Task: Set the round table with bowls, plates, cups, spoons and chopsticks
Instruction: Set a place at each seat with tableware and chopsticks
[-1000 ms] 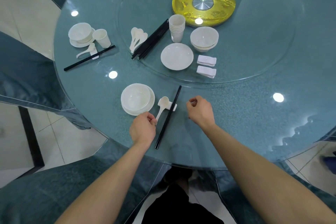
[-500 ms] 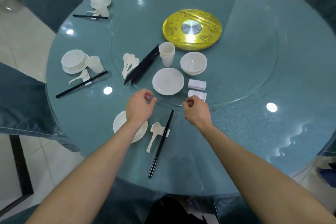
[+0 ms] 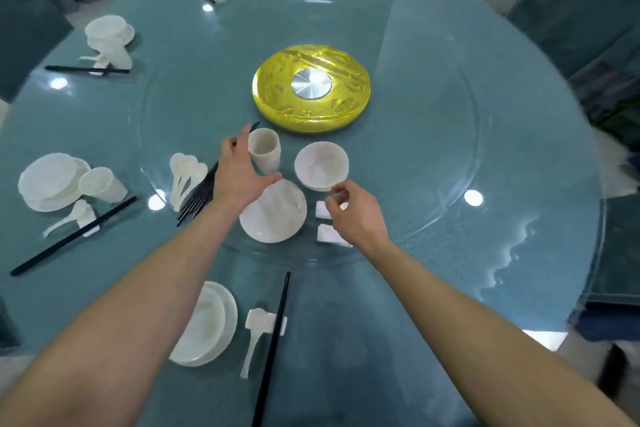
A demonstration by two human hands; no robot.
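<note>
On my feed the left hand (image 3: 239,173) is spread wide with the fingers straight, cupped round the left side of the stack of tall white cups (image 3: 265,149) on the clear round glass turntable (image 3: 433,149). Its thumb reaches across the front of the stack and its fingers go behind, but I cannot tell whether skin meets cup. The right hand (image 3: 356,213) hangs apart from it with the fingers curled in. The thumb and forefinger tips are close together, with nothing I can make out between them. It hangs just over the two white rectangular chopstick rests (image 3: 330,238) and hides part of the farther one. Between the hands lies the flat round white plate (image 3: 273,215), and just behind it stands the stack of round white bowls (image 3: 322,165). Left of the left wrist, the cluster of white soup spoons (image 3: 185,172) lies against the bundle of black chopsticks (image 3: 197,199). The yellow round disc with a silver metal hub (image 3: 311,94) sits at the turntable's middle. On the round teal glass-topped table (image 3: 536,218), nearest me, a white bowl on a white saucer (image 3: 211,322) stands beside a long-handled white spoon (image 3: 252,340) and a pair of black chopsticks (image 3: 273,340). Further left, a second place has a covered white bowl (image 3: 48,180), a single white cup (image 3: 102,184), a spoon and chopsticks. Two more places sit along the far left rim.
</note>
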